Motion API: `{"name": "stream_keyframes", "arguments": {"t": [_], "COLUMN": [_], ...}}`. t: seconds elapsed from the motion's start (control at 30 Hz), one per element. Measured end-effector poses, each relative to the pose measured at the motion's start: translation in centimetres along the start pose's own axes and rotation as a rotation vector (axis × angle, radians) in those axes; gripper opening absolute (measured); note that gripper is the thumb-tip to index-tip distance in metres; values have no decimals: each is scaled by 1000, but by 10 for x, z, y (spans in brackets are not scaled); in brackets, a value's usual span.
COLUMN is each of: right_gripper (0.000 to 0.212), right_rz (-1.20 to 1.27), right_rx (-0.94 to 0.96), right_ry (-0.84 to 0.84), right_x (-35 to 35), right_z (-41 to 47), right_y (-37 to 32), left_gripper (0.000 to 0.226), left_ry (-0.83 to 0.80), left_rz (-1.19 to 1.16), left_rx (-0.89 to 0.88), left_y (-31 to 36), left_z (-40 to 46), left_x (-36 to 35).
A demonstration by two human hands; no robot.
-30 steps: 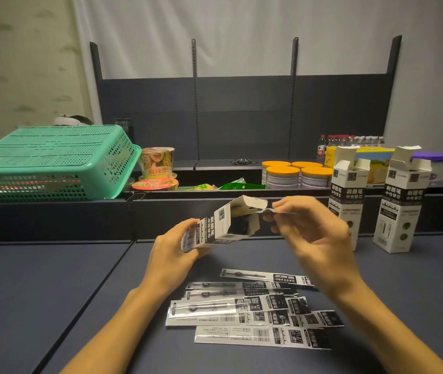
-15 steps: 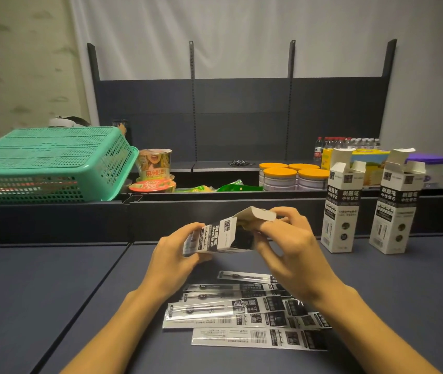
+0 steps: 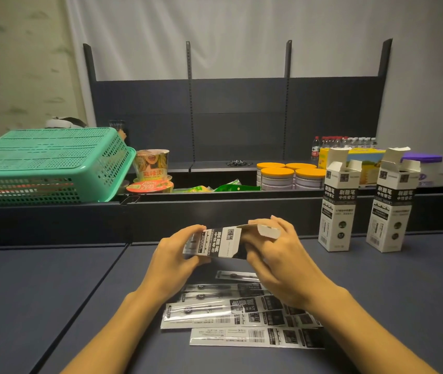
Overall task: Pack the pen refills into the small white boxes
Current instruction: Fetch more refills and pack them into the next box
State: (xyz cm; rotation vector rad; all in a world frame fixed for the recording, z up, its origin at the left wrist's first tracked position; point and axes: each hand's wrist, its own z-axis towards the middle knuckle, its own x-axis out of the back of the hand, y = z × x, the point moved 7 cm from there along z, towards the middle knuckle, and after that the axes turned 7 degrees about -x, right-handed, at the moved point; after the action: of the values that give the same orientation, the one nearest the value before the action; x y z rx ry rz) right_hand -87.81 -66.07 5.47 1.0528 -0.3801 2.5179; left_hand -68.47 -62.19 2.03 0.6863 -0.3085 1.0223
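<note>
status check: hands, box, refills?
Left hand grips held box at its base; right hand grips the open-flap end. Refill packs lie loose on table, unpacked. Two open boxes stand right. Nothing in the way.

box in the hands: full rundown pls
The small white box looks like thin card, white with a black printed band and a code square. It lies on its side above the table, over the refill packets. The left hand grips its closed end; the right hand holds the open end, whose flap sticks out.
</note>
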Motion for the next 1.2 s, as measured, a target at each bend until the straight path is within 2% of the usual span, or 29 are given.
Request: {"name": "stream_keyframes", "arguments": {"t": [0.13,0.2,0.3,0.47,0.7,0.83,1.0,1.2], "right_gripper": [28,28,31,39,44,34,36,26], "right_rz": [1,6,1,-21,10,23,26,97], "right_rx": [76,85,55,-2,-26,-8,45,37], "right_ry": [202,236,176,-35,-122,4,159,379], "right_x": [14,16,13,1,-3,2,11,26], "right_z": [-3,-3,-4,-3,-5,-4,-5,-7], "right_y": [-6,-7,-7,-9,-8,-8,-11,-9], "left_gripper": [55,54,54,56,59,58,59,56], "left_ry": [20,25,18,4,-2,16,61,70], "left_rz": [-43,-55,-57,-36,-21,-5,7,-32], "left_rx": [16,20,18,6,8,13,53,79], "left_y": [1,2,1,1,0,-4,-10,-13], "left_z": [-1,-1,-1,0,0,-1,-1,-1], "left_x": [2,3,3,-1,-2,0,3,4]}}
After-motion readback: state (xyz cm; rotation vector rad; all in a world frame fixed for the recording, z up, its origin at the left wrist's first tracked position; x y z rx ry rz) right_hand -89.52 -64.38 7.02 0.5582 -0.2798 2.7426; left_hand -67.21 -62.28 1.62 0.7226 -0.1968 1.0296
